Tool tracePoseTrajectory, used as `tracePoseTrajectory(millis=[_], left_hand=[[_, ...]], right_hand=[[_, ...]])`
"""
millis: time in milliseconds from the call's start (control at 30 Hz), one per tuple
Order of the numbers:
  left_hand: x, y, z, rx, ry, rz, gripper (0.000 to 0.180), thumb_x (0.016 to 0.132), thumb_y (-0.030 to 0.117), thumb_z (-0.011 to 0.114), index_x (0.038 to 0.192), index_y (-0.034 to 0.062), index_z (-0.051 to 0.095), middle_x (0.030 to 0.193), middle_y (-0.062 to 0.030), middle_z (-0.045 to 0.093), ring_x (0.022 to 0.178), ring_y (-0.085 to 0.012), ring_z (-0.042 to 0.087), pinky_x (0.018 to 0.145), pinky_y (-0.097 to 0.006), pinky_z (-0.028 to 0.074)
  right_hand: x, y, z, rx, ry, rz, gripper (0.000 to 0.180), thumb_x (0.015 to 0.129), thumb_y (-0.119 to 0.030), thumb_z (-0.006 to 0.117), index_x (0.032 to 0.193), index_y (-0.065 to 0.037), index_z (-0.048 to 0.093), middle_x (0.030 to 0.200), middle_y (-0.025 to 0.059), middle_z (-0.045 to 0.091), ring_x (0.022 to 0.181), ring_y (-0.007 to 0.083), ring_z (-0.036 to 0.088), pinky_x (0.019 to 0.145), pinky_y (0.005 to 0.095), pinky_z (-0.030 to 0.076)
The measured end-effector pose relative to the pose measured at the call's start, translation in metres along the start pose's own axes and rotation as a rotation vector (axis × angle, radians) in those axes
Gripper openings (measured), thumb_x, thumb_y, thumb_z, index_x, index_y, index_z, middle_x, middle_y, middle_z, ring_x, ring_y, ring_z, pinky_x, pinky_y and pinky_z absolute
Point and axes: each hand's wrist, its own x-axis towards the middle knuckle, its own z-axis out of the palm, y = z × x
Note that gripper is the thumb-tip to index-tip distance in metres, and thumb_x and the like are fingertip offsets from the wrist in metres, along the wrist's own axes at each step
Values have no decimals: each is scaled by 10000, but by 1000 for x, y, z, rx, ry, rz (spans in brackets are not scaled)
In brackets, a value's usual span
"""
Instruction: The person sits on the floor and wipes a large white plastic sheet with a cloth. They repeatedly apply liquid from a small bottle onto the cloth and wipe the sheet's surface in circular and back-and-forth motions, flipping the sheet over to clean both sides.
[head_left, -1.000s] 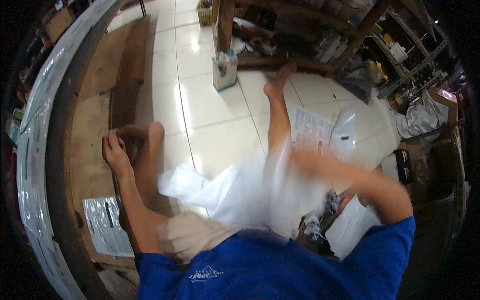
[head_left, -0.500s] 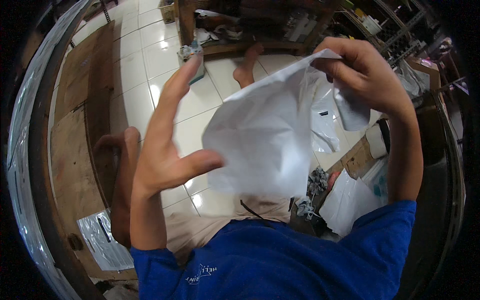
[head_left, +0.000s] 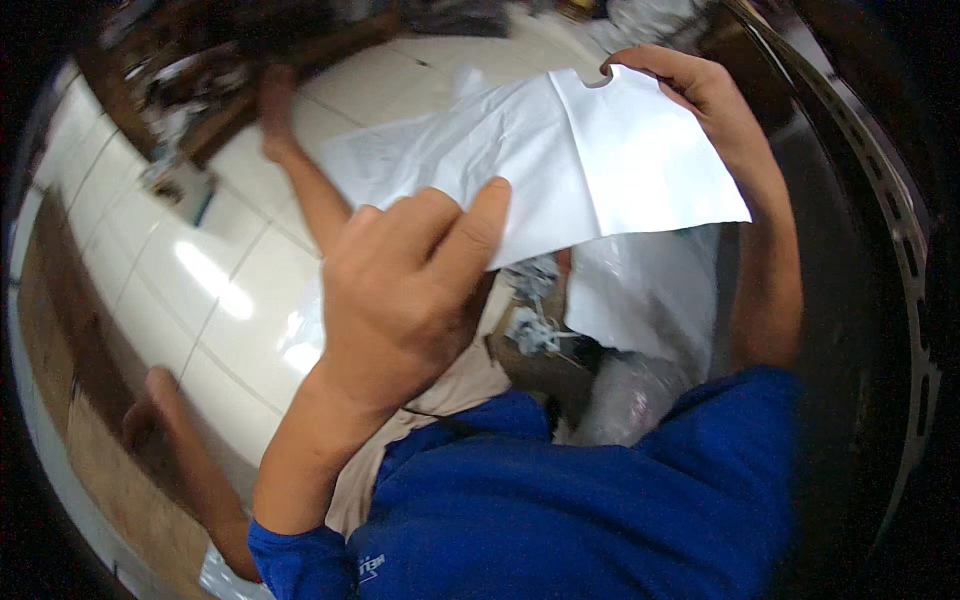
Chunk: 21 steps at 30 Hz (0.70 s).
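Observation:
A white plastic bag (head_left: 530, 165) with a curved notch in its upper edge is spread across the middle. My right hand (head_left: 695, 95) grips it at the upper right, the fingers partly hidden behind the bag. In front of the bag's lower left part is my left hand (head_left: 400, 280), its back turned up and its fingers curled. Whatever the left fingers hold, if anything, is hidden under the hand.
Another white plastic bag (head_left: 635, 290) and clear plastic wrap (head_left: 635, 395) lie below, near grey crumpled scraps (head_left: 535, 325). A wooden board (head_left: 130, 460) is at the left. Dark metal shelving (head_left: 895, 210) stands at the right. Bare feet, one by a small box (head_left: 180, 190), rest on the tiled floor.
The view has swung to the right. The bag now stretches wider and flatter. My left hand has gone from spread fingers to curled ones and moved across in front of the bag.

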Motion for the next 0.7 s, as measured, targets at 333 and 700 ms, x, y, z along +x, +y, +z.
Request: tracePoseTrajectory(millis=[333, 700], left_hand=[[-22, 50, 133, -517, -419, 91, 481, 811, 201, 695, 1249, 39, 584, 959, -123, 617, 888, -269, 614, 768, -402, 468], [-108, -134, 119, -16, -720, -426, 303, 871, 164, 630, 1121, -5, 643, 1062, -189, 628, 969, -354, 622, 850, -428, 492]], right_hand=[[-247, 170, -57, 424, 278, 989, 287, 919, -168, 544, 1148, -39, 659, 1041, 65, 651, 935, 167, 630, 827, 290, 513], [-420, 241, -161, -302, 395, 1279, 298, 942, -154, 496, 1165, -36, 653, 1103, 108, 653, 990, 238, 636, 877, 347, 508]])
